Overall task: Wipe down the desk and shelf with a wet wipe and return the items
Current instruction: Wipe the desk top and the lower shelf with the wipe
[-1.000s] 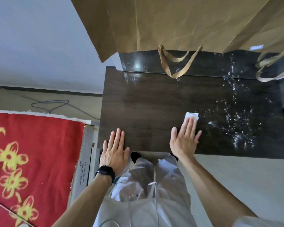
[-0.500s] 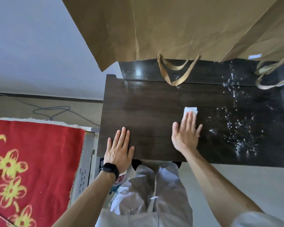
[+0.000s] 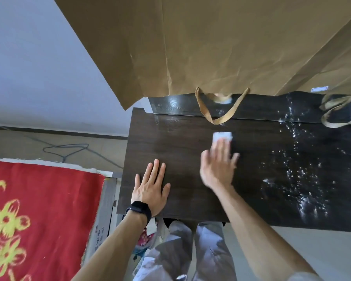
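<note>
Right hand (image 3: pixel 217 167) presses a wet wipe (image 3: pixel 222 136) on the dark desk (image 3: pixel 180 142), centre of the frame

The right hand is blurred and its straight fingers cover most of the wipe; only the far edge shows. Left hand (image 3: pixel 150 189), with a black smartwatch (image 3: pixel 139 209), lies flat and spread at the desk's front edge, holding nothing. White specks (image 3: pixel 304 179) cover the desk at right. A brown paper bag (image 3: pixel 211 47) fills the top, cut off by the frame

One desk (image 3: pixel 170 142) bears one wet wipe (image 3: pixel 222 136) and two hands: left hand (image 3: pixel 150 189), right hand (image 3: pixel 217 169). Beyond the desk, two paper bags: middle bag (image 3: pixel 190 47), right bag (image 3: pixel 342 63).
</note>
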The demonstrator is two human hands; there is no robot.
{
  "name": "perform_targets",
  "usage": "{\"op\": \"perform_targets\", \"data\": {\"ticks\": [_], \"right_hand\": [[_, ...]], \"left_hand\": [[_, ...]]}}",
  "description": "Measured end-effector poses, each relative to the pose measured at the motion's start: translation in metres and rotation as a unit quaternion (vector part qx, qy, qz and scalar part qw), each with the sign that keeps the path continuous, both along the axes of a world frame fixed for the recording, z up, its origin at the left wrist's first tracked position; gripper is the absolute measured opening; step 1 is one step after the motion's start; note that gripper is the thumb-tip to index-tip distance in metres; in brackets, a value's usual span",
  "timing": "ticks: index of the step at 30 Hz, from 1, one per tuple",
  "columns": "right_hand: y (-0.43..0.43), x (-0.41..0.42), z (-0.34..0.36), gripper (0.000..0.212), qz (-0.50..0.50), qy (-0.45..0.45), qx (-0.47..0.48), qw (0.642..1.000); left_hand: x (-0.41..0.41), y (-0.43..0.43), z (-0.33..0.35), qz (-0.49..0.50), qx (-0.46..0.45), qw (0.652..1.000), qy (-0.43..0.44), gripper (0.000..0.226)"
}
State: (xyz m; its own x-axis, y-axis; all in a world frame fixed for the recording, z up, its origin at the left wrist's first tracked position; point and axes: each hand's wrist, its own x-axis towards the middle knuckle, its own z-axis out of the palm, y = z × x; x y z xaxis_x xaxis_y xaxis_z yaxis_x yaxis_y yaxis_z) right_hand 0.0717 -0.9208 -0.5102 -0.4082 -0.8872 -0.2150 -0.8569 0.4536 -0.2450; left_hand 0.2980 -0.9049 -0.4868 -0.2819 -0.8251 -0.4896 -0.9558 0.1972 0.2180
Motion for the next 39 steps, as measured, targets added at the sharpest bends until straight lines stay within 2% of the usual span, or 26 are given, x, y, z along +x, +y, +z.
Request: {"op": "perform_targets", "data": {"ticks": [2,3,4,7,10,13,15,17,18,19,21,23,25,27,29,32,34,35,36,37,39], "right_hand": [[0.008,0.024,-0.002,0.065,0.196,0.004,0.004,0.981],[0.004,0.021,-0.002,0.064,0.26,-0.005,0.011,0.965],[-0.005,0.011,-0.002,0.063,0.292,-0.012,0.016,0.956],[-0.041,-0.022,-0.002,0.062,0.29,0.011,0.018,0.957],[-0.065,-0.045,-0.001,0.061,0.208,0.011,0.044,0.977],[-0.045,-0.077,0.0,0.063,0.012,-0.006,0.047,0.999],[-0.028,-0.096,0.004,0.068,-0.118,-0.027,0.065,0.99],[-0.026,-0.094,0.007,0.074,-0.171,-0.036,0.07,0.982],[-0.03,-0.082,0.008,0.076,-0.165,-0.037,0.066,0.983],[-0.035,-0.066,0.006,0.077,-0.129,-0.035,0.06,0.989],[-0.038,-0.024,0.001,0.075,0.022,-0.019,0.029,0.999],[-0.025,0.012,-0.005,0.071,0.188,-0.01,0.006,0.982],[-0.011,0.013,-0.007,0.068,0.263,-0.011,-0.002,0.965],[0.003,-0.02,-0.007,0.065,0.209,0.002,-0.006,0.978],[0.019,-0.072,-0.008,0.064,0.061,0.024,0.013,0.998],[0.04,-0.143,-0.003,0.069,-0.142,-0.007,0.053,0.988],[0.042,-0.144,0.0,0.074,-0.182,-0.013,0.048,0.982],[0.042,-0.13,0.002,0.075,-0.155,-0.013,0.045,0.987],[0.048,-0.107,0.003,0.073,-0.085,-0.008,0.039,0.996],[0.06,-0.08,0.004,0.07,0.013,-0.009,0.033,0.999],[0.105,-0.037,0.004,0.066,0.19,-0.024,0.03,0.981]], "left_hand": [[0.0,-0.003,0.003,-0.002,0.009,1.0,-0.001,0.063],[0.001,-0.004,0.004,-0.004,0.013,1.0,-0.002,0.063],[0.001,-0.004,0.005,-0.008,0.012,1.0,-0.003,0.063],[0.002,-0.004,0.007,-0.017,0.01,1.0,-0.009,0.064],[-0.001,-0.006,0.008,-0.01,0.022,1.0,-0.016,0.064],[-0.003,-0.008,0.011,-0.007,0.039,0.999,-0.019,0.064],[-0.003,-0.008,0.014,-0.006,0.045,0.999,-0.016,0.064],[-0.002,-0.007,0.014,-0.007,0.038,0.999,-0.017,0.064],[-0.002,-0.007,0.014,-0.006,0.035,0.999,-0.018,0.064],[-0.004,-0.007,0.014,-0.003,0.034,0.999,-0.018,0.064],[-0.007,-0.005,0.014,0.007,0.04,0.999,-0.02,0.064],[-0.01,-0.004,0.013,0.016,0.048,0.998,-0.027,0.067],[-0.013,-0.003,0.013,0.02,0.054,0.998,-0.04,0.069],[-0.017,-0.003,0.013,0.02,0.053,0.997,-0.046,0.071],[-0.02,-0.002,0.013,0.022,0.048,0.997,-0.049,0.072],[-0.031,0.004,0.011,0.051,0.036,0.997,-0.049,0.074],[-0.044,0.008,0.01,0.078,0.021,0.996,-0.048,0.074],[-0.053,0.012,0.01,0.082,0.011,0.996,-0.043,0.073],[-0.063,0.017,0.011,0.072,0.002,0.997,-0.033,0.07],[-0.074,0.023,0.012,0.053,-0.005,0.998,-0.022,0.067],[-0.099,0.043,0.011,0.024,0.001,1.0,0.001,0.064]]}}
